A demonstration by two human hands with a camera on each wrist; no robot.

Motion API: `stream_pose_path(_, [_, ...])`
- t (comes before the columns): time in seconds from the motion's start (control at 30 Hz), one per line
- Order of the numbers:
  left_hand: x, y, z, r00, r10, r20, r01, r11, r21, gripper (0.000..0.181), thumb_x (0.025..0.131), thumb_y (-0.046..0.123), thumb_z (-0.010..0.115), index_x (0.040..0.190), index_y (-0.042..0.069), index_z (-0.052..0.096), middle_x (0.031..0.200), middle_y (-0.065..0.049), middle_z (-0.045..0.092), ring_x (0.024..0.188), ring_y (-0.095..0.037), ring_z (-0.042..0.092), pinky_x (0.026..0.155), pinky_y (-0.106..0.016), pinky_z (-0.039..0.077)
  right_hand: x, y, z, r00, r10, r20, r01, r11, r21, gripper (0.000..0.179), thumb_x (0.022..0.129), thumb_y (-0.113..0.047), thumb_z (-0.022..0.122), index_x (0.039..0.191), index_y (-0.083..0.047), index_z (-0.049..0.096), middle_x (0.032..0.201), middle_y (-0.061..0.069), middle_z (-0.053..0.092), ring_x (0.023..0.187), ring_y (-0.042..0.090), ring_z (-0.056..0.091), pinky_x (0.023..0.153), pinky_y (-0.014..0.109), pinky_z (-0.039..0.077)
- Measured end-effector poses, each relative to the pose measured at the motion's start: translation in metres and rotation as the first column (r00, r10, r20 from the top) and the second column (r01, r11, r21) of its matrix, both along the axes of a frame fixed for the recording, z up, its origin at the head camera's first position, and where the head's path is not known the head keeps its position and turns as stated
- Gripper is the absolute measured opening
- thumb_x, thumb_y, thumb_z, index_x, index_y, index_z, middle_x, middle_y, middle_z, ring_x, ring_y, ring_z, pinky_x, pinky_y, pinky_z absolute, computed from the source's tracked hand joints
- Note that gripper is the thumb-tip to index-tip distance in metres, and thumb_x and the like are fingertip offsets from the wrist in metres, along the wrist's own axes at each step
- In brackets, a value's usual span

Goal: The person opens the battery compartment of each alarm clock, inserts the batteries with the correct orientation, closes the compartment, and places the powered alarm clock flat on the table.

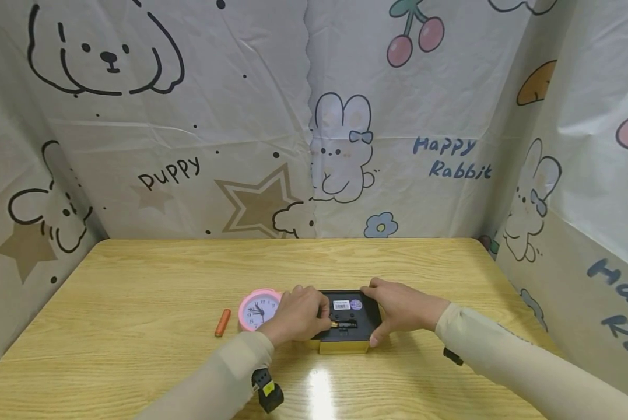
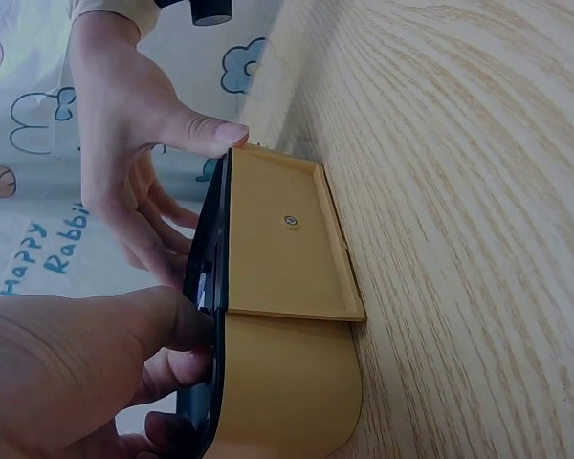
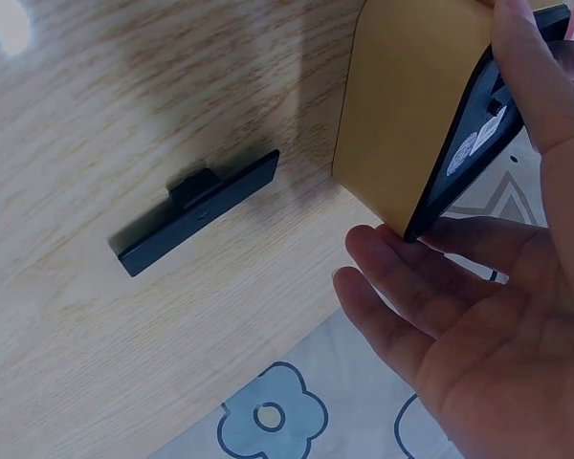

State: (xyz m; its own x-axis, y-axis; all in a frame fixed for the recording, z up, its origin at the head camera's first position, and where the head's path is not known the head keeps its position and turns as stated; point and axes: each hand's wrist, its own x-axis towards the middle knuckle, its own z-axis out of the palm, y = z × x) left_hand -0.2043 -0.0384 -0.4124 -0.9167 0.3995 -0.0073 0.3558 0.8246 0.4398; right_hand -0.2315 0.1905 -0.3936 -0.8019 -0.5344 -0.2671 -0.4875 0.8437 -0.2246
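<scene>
A gold box-shaped device with a black back lies back-up on the table, its battery slot uncovered. In the slot shows a black battery with a copper-coloured end. My left hand has thumb and forefinger pinched at the battery's left end; the fingertips are partly hidden there. My right hand grips the device's right end, thumb on the near edge and fingers at the far edge. The left wrist view shows the gold side with a small screw, and the right thumb on its rim.
A pink round alarm clock lies left of the device, partly behind my left hand. Further left is an orange battery. On the table in the right wrist view lies a black battery cover. Printed cloth walls the table's back and sides.
</scene>
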Motion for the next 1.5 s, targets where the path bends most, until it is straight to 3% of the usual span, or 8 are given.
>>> stream_pose_path(0.57, [-0.001,0.005,-0.004,1.000,0.027,0.013,-0.027,0.999,0.026,0.041,0.084,0.032,0.082,0.056,0.021,0.053,0.064,0.008,0.051,0.071,-0.017,0.042,0.069,-0.030,0.029,0.001,0.003,-0.001,1.000,-0.022,0.015,0.022,1.000,-0.003,0.111,0.062,-0.054,0.093,0.146,0.002,0.048,0.127,0.009,0.058,0.099,0.016,0.057,0.099,0.040,0.053])
stream_pose_path(1.2, [-0.004,0.016,-0.011,0.995,0.094,0.008,-0.095,0.995,0.008,0.039,0.076,0.029,0.082,0.053,0.019,0.052,0.060,0.005,0.051,0.073,-0.019,0.044,0.066,-0.031,0.032,0.001,0.004,-0.003,1.000,-0.025,0.012,0.025,1.000,-0.001,0.111,0.062,-0.055,0.092,0.147,0.001,0.048,0.128,0.010,0.057,0.100,0.017,0.058,0.099,0.040,0.054])
stream_pose_path(1.5, [-0.003,0.010,-0.004,0.996,0.070,0.048,-0.071,0.997,0.022,0.038,0.080,0.028,0.081,0.055,0.019,0.055,0.062,0.004,0.052,0.074,-0.019,0.046,0.064,-0.030,0.034,0.000,0.002,0.001,1.000,-0.013,0.022,0.013,1.000,-0.006,0.111,0.063,-0.054,0.092,0.148,0.002,0.046,0.128,0.011,0.057,0.101,0.017,0.058,0.100,0.042,0.053])
